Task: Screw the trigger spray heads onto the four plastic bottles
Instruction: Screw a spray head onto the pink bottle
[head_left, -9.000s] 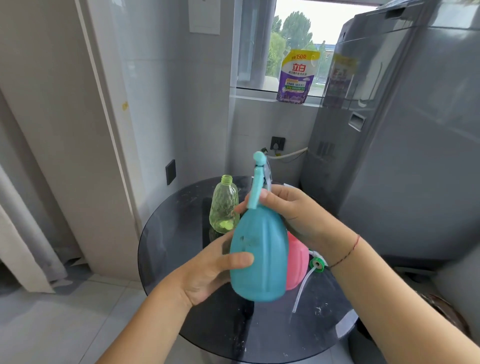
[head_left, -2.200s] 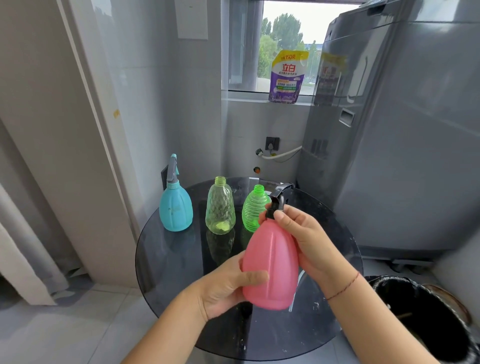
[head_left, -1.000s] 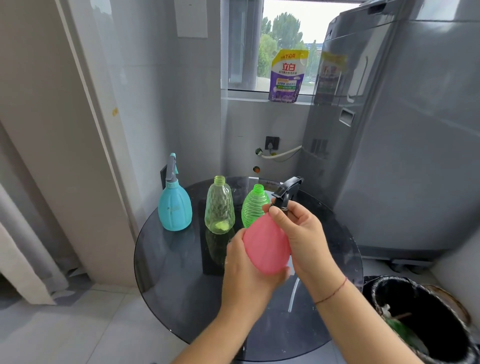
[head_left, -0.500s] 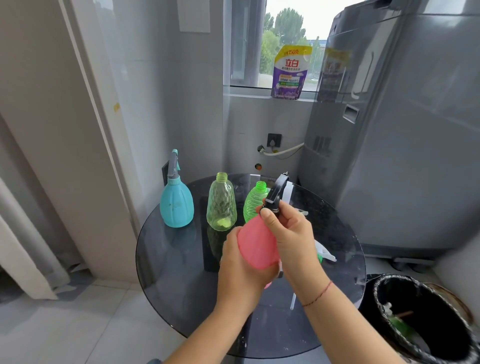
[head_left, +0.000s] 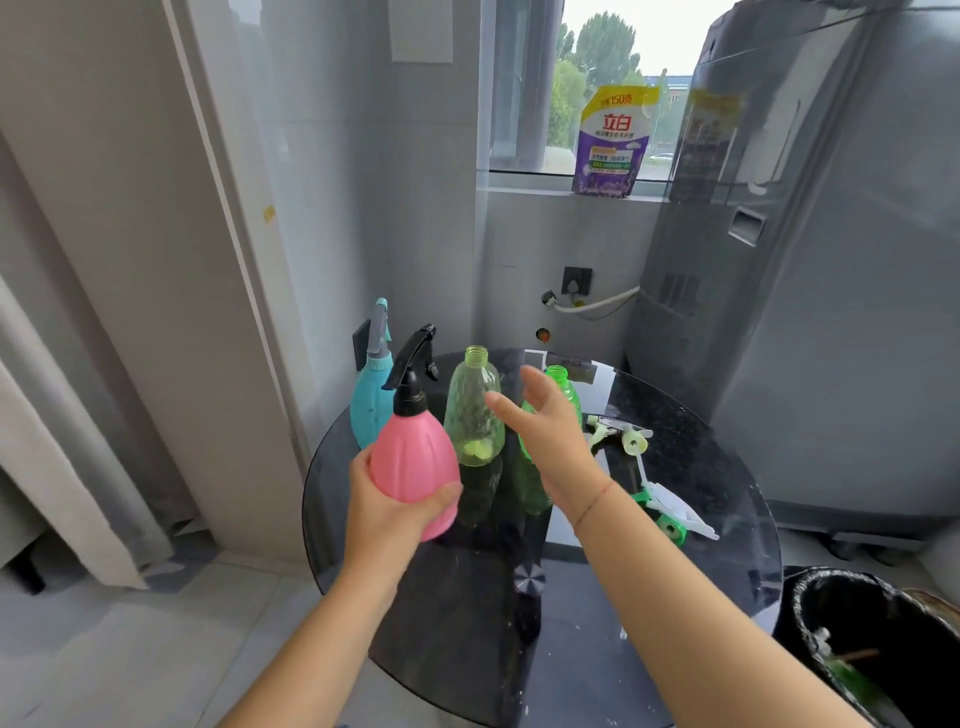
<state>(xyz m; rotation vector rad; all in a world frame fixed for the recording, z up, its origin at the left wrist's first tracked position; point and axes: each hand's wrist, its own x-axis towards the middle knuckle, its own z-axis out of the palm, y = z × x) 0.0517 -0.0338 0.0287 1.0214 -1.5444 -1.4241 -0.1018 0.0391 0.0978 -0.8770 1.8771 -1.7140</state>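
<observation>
Over the glass table (head_left: 727, 519), left hand (head_left: 387, 512) grips pink bottle (head_left: 413, 465); right hand (head_left: 550, 431) spread, empty.

- Pink bottle (head_left: 413, 470) at centre, ribbed, with a black spray head (head_left: 413, 371).
- Blue bottle (head_left: 370, 410) behind it, grey-and-blue head.
- 2 green bottles: pale yellow-green (head_left: 472, 415), brighter green (head_left: 563, 389).
- Dark glass table (head_left: 727, 519).
- Purple, yellow and white pouch (head_left: 613, 143), upper right.
</observation>
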